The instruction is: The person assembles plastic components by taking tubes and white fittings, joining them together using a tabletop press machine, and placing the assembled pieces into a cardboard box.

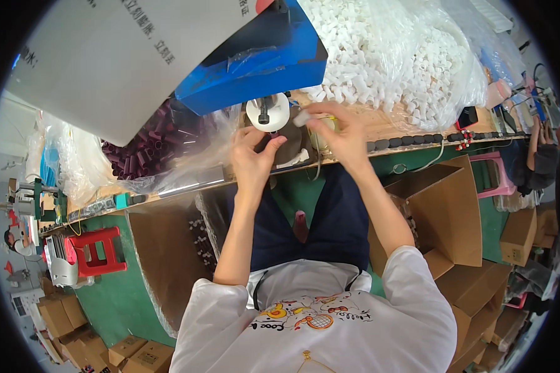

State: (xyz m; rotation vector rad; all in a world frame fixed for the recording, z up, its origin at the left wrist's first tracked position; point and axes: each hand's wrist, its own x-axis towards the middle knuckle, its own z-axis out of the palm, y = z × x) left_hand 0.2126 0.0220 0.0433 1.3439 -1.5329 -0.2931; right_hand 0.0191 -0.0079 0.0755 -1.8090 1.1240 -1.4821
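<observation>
Below the blue machine (261, 59), at the bench edge, both hands are working close together around a round white fixture (267, 112) with a dark pin at its centre. Just below and slightly left of that fixture, the left hand (253, 152) is curling its fingers narrowly, thumb and forefinger pinching toward something small and dark right under the disc; what it is gripping is too small to tell. Right of the fixture, the right hand (339, 137) is reaching in, its fingertips closed on a small pale cap-like piece (302, 118) that is sitting just beside the disc's right rim. That piece is looking short, whitish-grey and cylindrical, its long axis lying roughly sideways toward the fixture. The right hand is the nearer one to it. Left of the machine, a clear bag of dark maroon tubes (146, 146) is lying on the bench; right of it, a heap of white plastic caps (404, 56) is piling up in clear film.
</observation>
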